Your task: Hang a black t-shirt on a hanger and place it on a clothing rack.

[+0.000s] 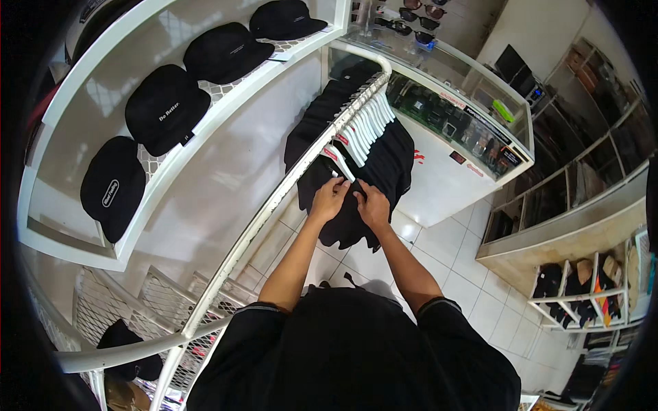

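Note:
Before me a black shirt (341, 226) hangs on a white clothes hanger (340, 160), the nearest in a row on a white metal rail (280, 200). My left hand (329, 199) pinches the shirt's cloth near the collar, thumb and fingertips close to the hanger's arm. Just beyond the end of that arm, my right hand (373, 205) grips the cloth, its fingers curled in. Behind this hanger, several more white hangers (366, 133) carry black garments packed closely together. The hanger bears a red tag with writing.
A white wall shelf (126, 246) at the left holds several black caps (164, 110). Beyond the rail stands a glass display case (462, 123) with sunglasses (419, 20) above. A white rack (581, 303) of footwear is on the right. White tiles (452, 254) cover the floor.

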A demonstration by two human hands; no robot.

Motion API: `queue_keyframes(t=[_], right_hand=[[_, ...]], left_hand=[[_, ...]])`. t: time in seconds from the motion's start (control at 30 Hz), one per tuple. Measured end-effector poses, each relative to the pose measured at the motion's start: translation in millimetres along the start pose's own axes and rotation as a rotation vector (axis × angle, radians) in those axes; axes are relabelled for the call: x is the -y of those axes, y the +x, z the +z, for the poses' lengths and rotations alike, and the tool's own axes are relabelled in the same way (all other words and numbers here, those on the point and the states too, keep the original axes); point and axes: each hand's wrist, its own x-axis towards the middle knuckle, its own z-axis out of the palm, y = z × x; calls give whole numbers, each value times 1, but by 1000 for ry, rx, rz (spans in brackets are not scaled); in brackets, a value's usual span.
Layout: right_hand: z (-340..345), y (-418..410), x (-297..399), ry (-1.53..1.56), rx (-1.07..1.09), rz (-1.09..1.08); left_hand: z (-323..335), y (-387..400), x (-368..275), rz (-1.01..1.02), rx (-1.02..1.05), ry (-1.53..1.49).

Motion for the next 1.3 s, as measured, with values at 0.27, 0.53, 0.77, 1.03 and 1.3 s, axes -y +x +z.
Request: queue_keyframes(t=[0.27, 0.53, 0.77, 1.03, 1.3], right_hand=[[-23, 29, -11, 227, 84, -163], [-27, 94, -22, 258, 263, -381], [-4, 103, -12, 519, 512, -444], [-6, 58, 81, 717, 469, -868], [-5, -8, 229, 763, 437, -1378]], left_hand=[[27, 18, -3, -59, -247, -60], [64, 33, -5, -138, -560, -118], [67, -13, -32, -330, -921, 322], [44, -133, -40, -470, -1334, 513], [-3, -231, -29, -650, -1456, 561]])
